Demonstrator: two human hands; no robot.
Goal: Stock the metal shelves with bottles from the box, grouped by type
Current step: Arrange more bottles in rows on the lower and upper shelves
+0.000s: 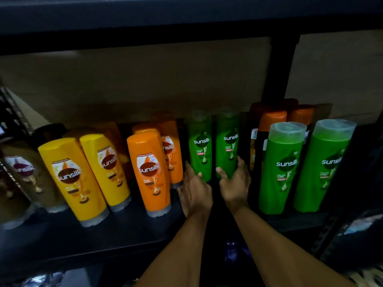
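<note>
Left green bottle upright on shelf, left hand curled round its base. Right green bottle gripped likewise by right hand.

I have one open lane on the shelf: the bare strip between the front orange bottle and the big green bottle. My left hand and right hand fill it, gripping the left small green bottle and the right small green bottle. Orange-capped dark bottles crowd the right fingers; the upper shelf caps headroom.
</note>
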